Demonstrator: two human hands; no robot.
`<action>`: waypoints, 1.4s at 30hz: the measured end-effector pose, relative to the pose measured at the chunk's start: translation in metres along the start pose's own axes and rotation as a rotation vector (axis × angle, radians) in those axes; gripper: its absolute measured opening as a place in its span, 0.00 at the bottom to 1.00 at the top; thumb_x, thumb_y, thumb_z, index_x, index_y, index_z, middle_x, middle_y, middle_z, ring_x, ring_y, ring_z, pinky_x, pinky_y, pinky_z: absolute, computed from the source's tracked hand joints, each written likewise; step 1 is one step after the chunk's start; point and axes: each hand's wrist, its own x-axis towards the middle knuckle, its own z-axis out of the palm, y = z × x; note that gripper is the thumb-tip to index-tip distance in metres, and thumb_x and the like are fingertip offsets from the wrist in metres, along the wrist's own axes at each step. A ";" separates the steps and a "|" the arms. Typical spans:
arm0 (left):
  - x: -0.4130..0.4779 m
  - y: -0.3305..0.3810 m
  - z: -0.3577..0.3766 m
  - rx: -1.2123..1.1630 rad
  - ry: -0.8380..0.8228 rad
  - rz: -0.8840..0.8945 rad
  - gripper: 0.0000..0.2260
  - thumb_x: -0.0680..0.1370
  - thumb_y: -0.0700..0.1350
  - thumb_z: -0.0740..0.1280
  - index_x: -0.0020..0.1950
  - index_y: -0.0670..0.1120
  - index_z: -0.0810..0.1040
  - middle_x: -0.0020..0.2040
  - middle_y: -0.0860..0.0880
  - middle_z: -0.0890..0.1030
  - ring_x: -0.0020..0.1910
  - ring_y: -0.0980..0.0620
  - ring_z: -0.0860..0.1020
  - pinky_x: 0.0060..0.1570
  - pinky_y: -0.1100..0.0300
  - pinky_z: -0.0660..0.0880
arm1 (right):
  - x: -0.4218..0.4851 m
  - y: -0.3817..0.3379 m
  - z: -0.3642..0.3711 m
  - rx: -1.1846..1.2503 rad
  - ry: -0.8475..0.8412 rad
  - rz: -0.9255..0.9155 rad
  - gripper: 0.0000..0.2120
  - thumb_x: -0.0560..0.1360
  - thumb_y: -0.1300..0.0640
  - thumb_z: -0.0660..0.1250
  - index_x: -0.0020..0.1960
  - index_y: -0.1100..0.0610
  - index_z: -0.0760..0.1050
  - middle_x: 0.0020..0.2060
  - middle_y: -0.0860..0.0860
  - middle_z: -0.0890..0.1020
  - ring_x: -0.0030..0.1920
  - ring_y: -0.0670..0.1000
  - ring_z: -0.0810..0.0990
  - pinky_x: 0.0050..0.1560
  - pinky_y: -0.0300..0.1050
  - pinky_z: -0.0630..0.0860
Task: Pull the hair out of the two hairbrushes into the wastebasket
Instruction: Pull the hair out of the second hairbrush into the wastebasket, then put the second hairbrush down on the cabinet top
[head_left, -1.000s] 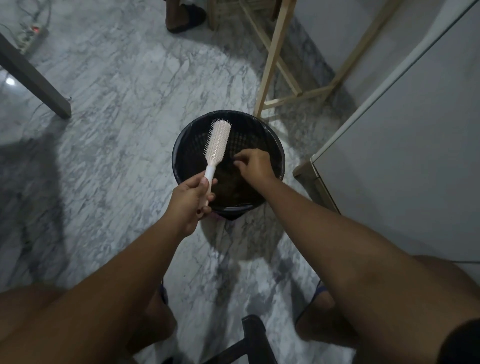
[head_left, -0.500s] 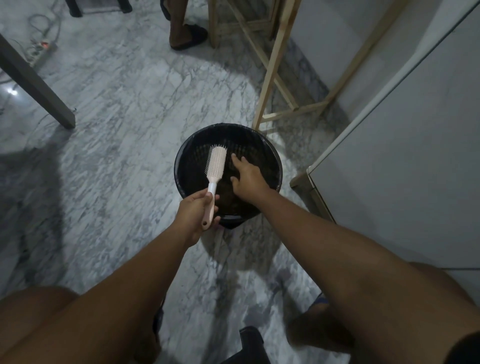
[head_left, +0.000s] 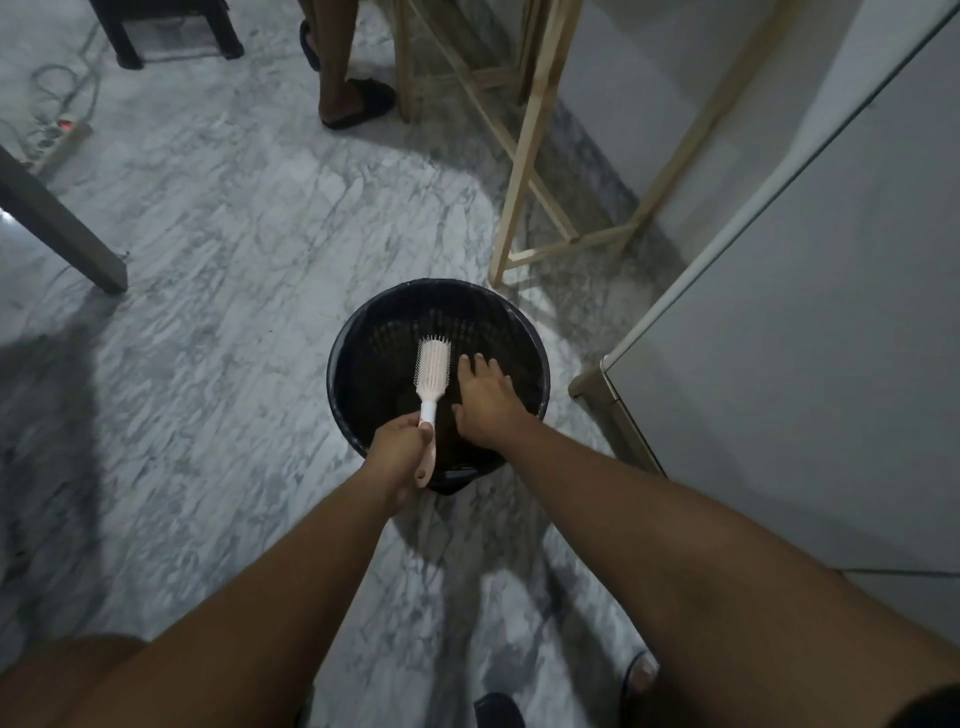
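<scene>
Two bare hands meet over the black mesh wastebasket (head_left: 345, 332), which stands on the grey marble floor (head_left: 218, 270) just below the centre of the frame. The left hand (head_left: 397, 452) has its fingers curled tight round the handle of a pale pink hairbrush (head_left: 432, 370), close to the basket's lower rim, and the handle's end pokes out beneath the fist. The brush head points toward the top of the frame and hangs over the basket's opening, with bristles showing along its left edge. Just right of the brush head, with a narrow gap between them, the right hand (head_left: 485, 402) lies palm down over the opening, fingers straight and slightly spread, gripping nothing that can be seen. What lies in the basket's dark bottom cannot be made out.

A pale wooden frame (head_left: 524, 156) stands in the upper middle, one leg near the basket's upper right rim. A white cabinet (head_left: 805, 338) fills the right side. At the left edge slants a grey table leg (head_left: 57, 228), and a power strip (head_left: 57, 137) with a red light lies in the upper left. Another person's slippered foot (head_left: 358, 104) shows at the top.
</scene>
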 end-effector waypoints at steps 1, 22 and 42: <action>0.002 -0.001 0.001 -0.008 -0.002 -0.013 0.13 0.83 0.39 0.60 0.65 0.46 0.77 0.52 0.45 0.80 0.51 0.45 0.77 0.46 0.53 0.73 | 0.001 0.001 0.002 -0.001 -0.016 0.001 0.38 0.80 0.54 0.64 0.81 0.61 0.45 0.80 0.63 0.51 0.80 0.65 0.48 0.78 0.64 0.53; -0.279 0.307 0.082 0.186 -0.206 0.252 0.13 0.84 0.39 0.58 0.67 0.42 0.75 0.42 0.42 0.73 0.33 0.48 0.68 0.29 0.55 0.61 | -0.163 -0.023 -0.404 0.069 0.454 0.112 0.38 0.79 0.53 0.64 0.81 0.58 0.47 0.80 0.61 0.52 0.80 0.64 0.49 0.78 0.63 0.54; -0.507 0.275 0.398 0.534 -0.863 0.106 0.11 0.84 0.35 0.56 0.58 0.42 0.77 0.44 0.44 0.73 0.39 0.48 0.68 0.38 0.54 0.64 | -0.483 0.219 -0.484 0.136 0.633 0.889 0.34 0.80 0.50 0.62 0.79 0.60 0.51 0.77 0.61 0.58 0.77 0.64 0.56 0.73 0.62 0.62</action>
